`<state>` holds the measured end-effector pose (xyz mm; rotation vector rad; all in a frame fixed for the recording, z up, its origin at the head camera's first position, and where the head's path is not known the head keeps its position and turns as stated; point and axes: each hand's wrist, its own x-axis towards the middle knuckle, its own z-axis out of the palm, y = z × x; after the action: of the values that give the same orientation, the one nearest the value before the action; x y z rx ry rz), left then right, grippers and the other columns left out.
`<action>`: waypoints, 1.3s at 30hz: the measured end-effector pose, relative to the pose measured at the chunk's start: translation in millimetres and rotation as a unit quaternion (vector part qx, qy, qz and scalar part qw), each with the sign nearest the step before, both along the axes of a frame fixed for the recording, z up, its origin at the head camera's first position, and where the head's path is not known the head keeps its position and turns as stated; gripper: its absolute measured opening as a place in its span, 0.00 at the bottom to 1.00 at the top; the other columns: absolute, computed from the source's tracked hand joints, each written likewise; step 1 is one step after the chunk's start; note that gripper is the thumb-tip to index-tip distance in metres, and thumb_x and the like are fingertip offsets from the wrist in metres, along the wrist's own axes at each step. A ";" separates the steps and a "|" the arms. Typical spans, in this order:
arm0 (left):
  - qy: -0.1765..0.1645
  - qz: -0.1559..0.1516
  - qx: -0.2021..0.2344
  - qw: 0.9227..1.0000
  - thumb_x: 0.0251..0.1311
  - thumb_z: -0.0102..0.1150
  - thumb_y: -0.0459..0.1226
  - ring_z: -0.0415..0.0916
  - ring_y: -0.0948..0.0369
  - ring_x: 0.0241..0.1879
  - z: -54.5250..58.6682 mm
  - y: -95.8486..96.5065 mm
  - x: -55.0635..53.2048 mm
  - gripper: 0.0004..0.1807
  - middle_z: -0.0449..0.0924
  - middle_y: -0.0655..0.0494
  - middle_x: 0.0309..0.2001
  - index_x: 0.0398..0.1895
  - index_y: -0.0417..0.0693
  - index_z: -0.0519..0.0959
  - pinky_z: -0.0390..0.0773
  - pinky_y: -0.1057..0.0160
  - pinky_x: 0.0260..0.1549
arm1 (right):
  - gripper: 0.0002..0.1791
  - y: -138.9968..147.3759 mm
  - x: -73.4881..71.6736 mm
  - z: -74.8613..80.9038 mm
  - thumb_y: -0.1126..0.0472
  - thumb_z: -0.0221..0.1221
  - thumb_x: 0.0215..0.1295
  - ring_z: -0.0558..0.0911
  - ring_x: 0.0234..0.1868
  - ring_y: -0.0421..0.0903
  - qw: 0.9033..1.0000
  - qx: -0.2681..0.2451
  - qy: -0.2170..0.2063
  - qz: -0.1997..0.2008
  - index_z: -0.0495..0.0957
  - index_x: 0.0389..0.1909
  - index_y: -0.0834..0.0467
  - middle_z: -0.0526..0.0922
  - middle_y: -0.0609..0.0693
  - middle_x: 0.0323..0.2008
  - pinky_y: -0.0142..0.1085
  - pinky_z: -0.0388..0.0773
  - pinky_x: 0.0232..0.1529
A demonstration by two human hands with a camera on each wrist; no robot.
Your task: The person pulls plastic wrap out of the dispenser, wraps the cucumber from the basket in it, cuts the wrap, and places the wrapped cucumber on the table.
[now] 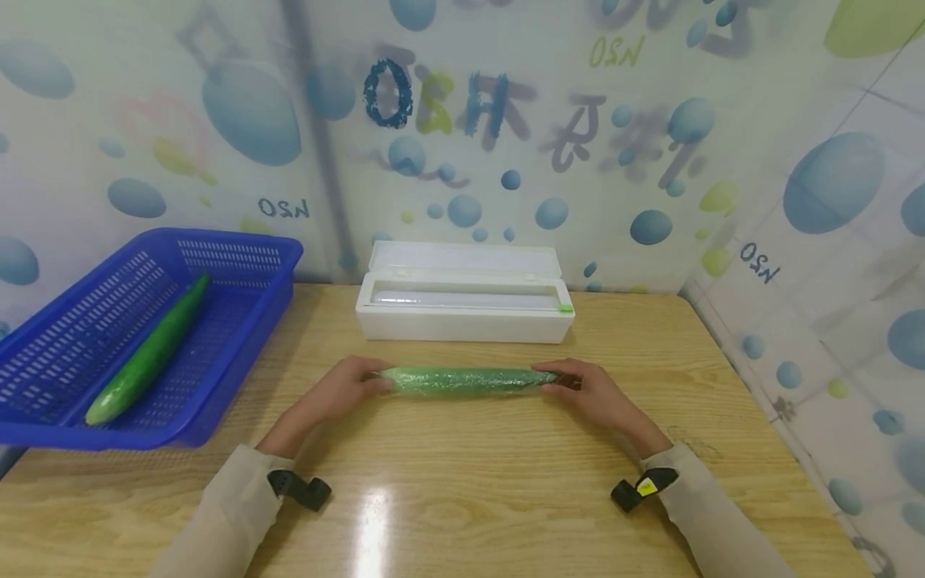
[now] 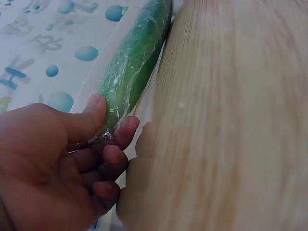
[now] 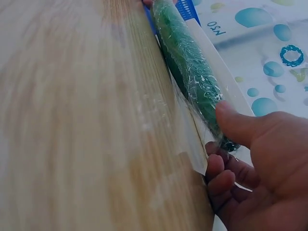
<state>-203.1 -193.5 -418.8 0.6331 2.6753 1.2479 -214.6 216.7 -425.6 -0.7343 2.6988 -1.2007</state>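
A long green cucumber (image 1: 462,380) in clear plastic wrap lies crosswise between my two hands, in front of a white box. My left hand (image 1: 352,387) pinches its paler left end, thumb on top and fingers curled below. At the darker right end, my right hand (image 1: 584,390) pinches the gathered wrap and the tip between thumb and fingers. In the left wrist view the wrapped cucumber (image 2: 137,62) shows wrinkled, shiny film bunched at the fingertips. The right wrist view shows the cucumber (image 3: 187,62) with film twisted around its dark tip.
Behind the cucumber stands a white cling film box (image 1: 466,325) with its lid raised and a film roll inside. On the left, a blue plastic basket (image 1: 249,353) holds an unwrapped cucumber (image 1: 152,353). A patterned wall (image 1: 462,160) closes off the wooden table (image 1: 462,490) at the back.
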 end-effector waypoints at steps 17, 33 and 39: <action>-0.017 0.032 0.059 0.998 0.75 0.39 0.41 0.64 0.60 0.25 2.5 8.2 4.2 0.16 0.68 0.53 0.24 0.39 0.41 0.76 0.69 0.62 0.27 | 0.19 -2.1 0.9 -0.5 0.47 0.54 0.69 0.75 0.48 0.45 0.998 -0.030 -0.048 -0.018 0.78 0.57 0.47 0.78 0.46 0.54 0.46 0.70 0.52; -0.050 0.036 0.123 0.990 0.75 0.38 0.40 0.67 0.60 0.31 -2.0 12.4 1.4 0.21 0.72 0.48 0.33 0.60 0.35 0.70 0.72 0.67 0.31 | 0.17 -7.3 1.2 5.2 0.53 0.45 0.75 0.67 0.22 0.40 0.995 -0.057 -0.085 -0.010 0.80 0.45 0.58 0.71 0.50 0.22 0.31 0.64 0.26; -0.050 0.060 0.121 0.990 0.76 0.36 0.42 0.61 0.62 0.23 -2.9 15.2 1.5 0.18 0.63 0.55 0.23 0.46 0.36 0.72 0.67 0.67 0.24 | 0.24 -9.1 -1.5 -0.3 0.47 0.43 0.75 0.69 0.22 0.42 0.995 -0.066 -0.079 -0.019 0.77 0.31 0.61 0.71 0.49 0.20 0.31 0.66 0.25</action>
<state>-201.5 -178.4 -421.7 0.4292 2.5349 1.6090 -216.1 207.6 -426.0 -0.5787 2.5354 -1.3947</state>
